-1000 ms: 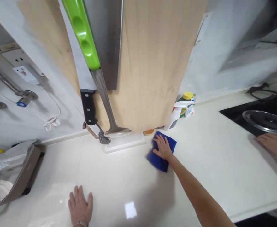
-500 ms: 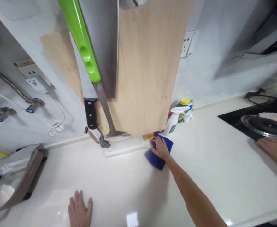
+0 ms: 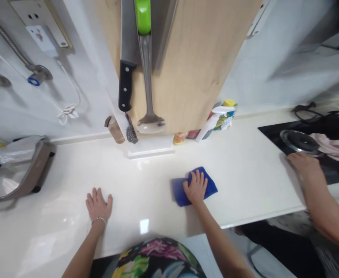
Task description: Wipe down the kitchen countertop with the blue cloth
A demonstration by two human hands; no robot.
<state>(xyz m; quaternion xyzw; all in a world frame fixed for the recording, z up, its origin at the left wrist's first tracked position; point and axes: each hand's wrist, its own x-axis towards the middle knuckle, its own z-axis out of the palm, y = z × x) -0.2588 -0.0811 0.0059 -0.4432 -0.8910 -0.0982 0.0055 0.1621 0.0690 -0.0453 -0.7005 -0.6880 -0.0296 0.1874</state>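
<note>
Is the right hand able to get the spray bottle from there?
Probably yes. The right hand rests on the cloth, and past the cloth's edge only bare counter shows before the spray bottle. It would likely need to let the cloth go.

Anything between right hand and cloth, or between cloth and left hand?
Nothing visible either way: the right hand lies directly on the cloth, and between cloth and left hand only counter shows.
</note>
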